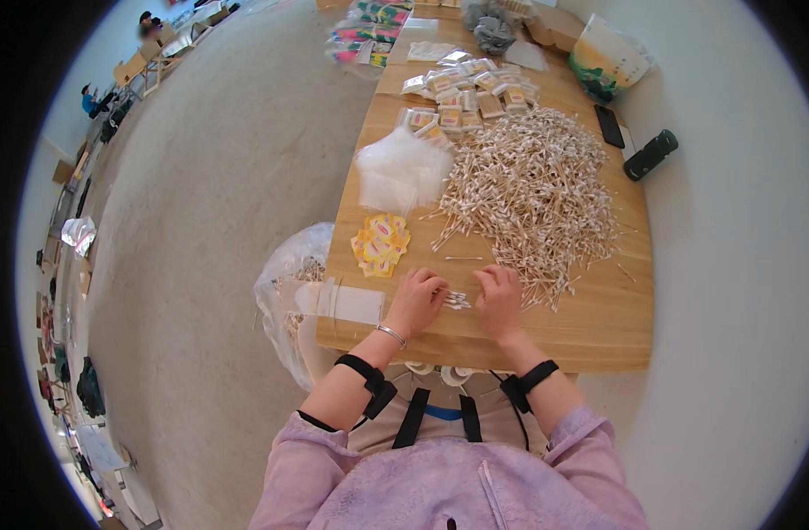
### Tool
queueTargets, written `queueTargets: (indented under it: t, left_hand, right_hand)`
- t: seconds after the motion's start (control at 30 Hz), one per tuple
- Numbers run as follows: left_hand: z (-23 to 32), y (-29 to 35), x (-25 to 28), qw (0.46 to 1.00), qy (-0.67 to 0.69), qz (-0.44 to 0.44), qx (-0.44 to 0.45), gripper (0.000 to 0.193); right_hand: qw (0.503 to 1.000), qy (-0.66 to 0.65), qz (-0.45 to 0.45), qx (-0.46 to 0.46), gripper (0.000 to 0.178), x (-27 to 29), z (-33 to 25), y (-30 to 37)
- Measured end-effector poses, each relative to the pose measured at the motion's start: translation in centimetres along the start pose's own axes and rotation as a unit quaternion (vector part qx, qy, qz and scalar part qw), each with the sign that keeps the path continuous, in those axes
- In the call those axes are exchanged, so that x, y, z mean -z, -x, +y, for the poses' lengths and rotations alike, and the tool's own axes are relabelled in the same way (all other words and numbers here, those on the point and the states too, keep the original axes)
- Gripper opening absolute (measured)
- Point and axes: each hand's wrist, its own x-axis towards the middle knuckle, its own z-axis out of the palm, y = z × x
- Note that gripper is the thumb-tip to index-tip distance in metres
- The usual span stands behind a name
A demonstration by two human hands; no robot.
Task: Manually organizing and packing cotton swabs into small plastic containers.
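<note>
My left hand [418, 299] rests low over the near part of the wooden table, its fingers closed on a small bunch of cotton swabs [457, 301]. The white tips stick out toward my right hand [500, 293]. That hand is curled beside the near edge of the big heap of cotton swabs [532, 199]; whatever its fingers may hold is hidden. A single cotton swab [463, 258] lies just beyond both hands. Left of the heap are yellow printed cards [380, 245] and a stack of clear plastic bags [404, 170].
Filled small packets [475, 91] lie behind the heap. A white plastic holder [351, 302] sits at the table's left edge, above a lined bin [285, 265]. Along the right edge are a phone [609, 126], a black cylinder [651, 155] and a printed bag [606, 60].
</note>
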Motion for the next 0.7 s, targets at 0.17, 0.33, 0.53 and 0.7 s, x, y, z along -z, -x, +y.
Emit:
queueTargets:
  t: [0.17, 0.33, 0.53, 0.7]
  left_hand:
    - [0.3, 2.7, -0.6, 0.964, 0.147, 0.146, 0.169, 0.026]
    - [-0.7, 3.1, -1.4, 0.88, 0.327, 0.215, 0.269, 0.029]
    - [-1.6, 3.1, -0.2, 0.875, 0.321, 0.244, 0.269, 0.031]
    - [-2.8, 4.7, -2.4, 0.872, 0.32, 0.251, 0.272, 0.038]
  right_hand:
    - [0.992, 0.089, -0.03, 0.079, 0.069, -1.9, -4.2, 2.6]
    - [0.985, 0.107, -0.121, 0.067, 0.091, -3.1, -4.8, 2.8]
    - [0.975, 0.086, -0.175, 0.11, 0.092, -2.3, -6.2, 2.9]
    - [0.975, 0.016, -0.211, 0.072, 0.095, -3.6, -5.8, 2.7]
